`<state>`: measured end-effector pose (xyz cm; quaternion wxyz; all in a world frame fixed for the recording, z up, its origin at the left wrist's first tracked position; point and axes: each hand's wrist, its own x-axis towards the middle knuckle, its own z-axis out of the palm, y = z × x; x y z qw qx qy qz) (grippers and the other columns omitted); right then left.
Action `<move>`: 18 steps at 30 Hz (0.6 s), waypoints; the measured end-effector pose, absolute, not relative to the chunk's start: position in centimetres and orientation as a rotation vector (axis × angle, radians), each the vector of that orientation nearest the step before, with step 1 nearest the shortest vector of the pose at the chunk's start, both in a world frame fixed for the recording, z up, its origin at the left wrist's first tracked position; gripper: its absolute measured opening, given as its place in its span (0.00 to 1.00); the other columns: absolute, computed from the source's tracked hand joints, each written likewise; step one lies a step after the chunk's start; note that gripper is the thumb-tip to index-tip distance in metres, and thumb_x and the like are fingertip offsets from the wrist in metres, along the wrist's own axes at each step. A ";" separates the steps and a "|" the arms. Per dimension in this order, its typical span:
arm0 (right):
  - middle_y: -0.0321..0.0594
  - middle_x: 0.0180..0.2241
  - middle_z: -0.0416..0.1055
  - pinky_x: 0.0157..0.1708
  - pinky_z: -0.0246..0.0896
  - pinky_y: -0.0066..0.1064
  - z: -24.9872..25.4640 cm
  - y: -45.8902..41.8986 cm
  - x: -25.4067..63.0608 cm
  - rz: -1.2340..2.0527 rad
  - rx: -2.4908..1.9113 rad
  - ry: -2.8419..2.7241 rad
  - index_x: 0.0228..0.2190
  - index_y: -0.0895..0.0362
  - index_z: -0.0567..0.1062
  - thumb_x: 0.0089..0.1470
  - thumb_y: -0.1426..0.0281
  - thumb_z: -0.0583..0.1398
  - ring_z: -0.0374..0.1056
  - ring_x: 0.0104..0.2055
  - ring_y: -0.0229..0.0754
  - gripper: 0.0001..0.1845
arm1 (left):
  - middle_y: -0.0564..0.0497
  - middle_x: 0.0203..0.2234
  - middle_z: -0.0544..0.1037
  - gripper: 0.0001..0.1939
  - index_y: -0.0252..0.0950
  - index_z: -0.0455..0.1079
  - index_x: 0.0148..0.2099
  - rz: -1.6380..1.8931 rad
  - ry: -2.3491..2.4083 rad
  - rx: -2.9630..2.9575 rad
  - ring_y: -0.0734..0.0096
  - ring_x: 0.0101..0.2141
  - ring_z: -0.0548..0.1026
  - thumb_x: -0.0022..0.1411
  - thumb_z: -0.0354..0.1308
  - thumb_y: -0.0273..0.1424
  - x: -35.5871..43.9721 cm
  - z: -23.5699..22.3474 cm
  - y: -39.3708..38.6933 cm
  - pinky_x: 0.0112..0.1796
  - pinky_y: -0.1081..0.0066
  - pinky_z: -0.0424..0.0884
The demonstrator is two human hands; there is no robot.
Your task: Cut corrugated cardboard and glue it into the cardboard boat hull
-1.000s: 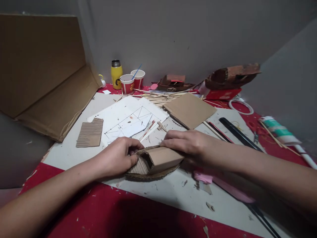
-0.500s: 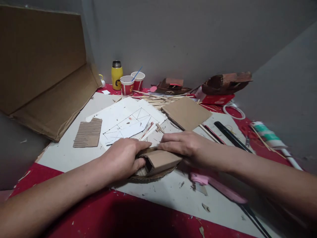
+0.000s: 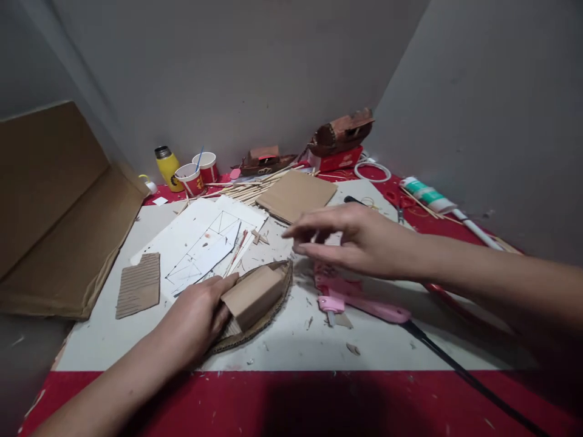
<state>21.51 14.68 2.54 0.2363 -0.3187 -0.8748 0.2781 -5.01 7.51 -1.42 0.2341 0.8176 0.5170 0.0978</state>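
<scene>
A small cardboard boat (image 3: 257,297) with a folded cardboard cabin rests on the white board. My left hand (image 3: 203,315) grips its near left end, thumb and fingers closed round the cardboard. Raised to the right of the boat, my right hand (image 3: 339,237) holds nothing, its fingers apart and slightly curled. Beneath that hand lies a pink hot glue gun (image 3: 364,303), nozzle toward the front, with a black cord trailing to the lower right. My right hand and forearm cover part of the board behind the glue gun.
Paper sheets with a line drawing (image 3: 204,243) and a ribbed cardboard piece (image 3: 139,285) lie at left, near a large cardboard box (image 3: 59,218). Behind stand a yellow bottle (image 3: 167,169), paper cups, wooden sticks and finished model boats (image 3: 341,133). A sealant tube (image 3: 428,193) lies right.
My right hand has let go of the boat and lifted away to its right. My left hand still holds the boat. The camera view has turned to the right.
</scene>
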 end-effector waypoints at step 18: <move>0.36 0.22 0.73 0.13 0.64 0.21 -1.5 10.6 18.7 2.106 -1.081 -1.523 0.30 0.59 0.68 0.48 0.52 0.64 0.70 0.18 0.34 0.23 | 0.49 0.36 0.79 0.21 0.38 0.72 0.48 0.374 1.469 2.129 0.66 0.37 0.75 0.53 0.49 0.19 -3.3 -1.5 6.7 0.37 0.68 0.68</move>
